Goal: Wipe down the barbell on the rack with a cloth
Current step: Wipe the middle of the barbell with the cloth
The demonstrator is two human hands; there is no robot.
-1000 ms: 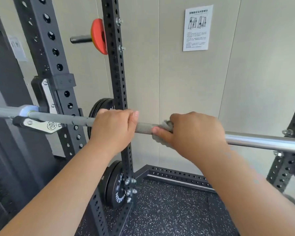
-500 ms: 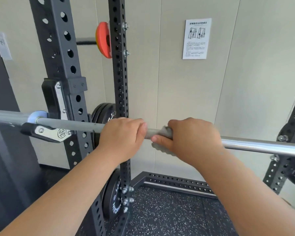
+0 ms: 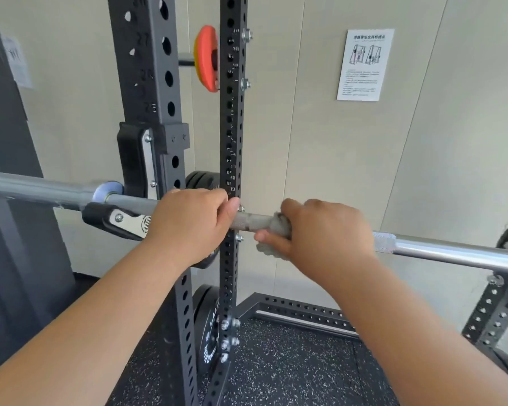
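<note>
A steel barbell lies across the frame on the black rack's hook. My left hand grips the bar just right of the hook. My right hand holds a small grey cloth wrapped around the knurled part of the bar, a short gap from the left hand. Most of the cloth is hidden under my fingers; a corner hangs below the thumb.
Two black perforated rack uprights stand behind the bar on the left. An orange plate hangs on a peg above, and black plates sit low on the rack. Another upright is at the right. A notice hangs on the wall.
The view has shifted left, so the rack sits further right in frame. Both hands keep their grip on the bar, with the gap between them slightly wider.
</note>
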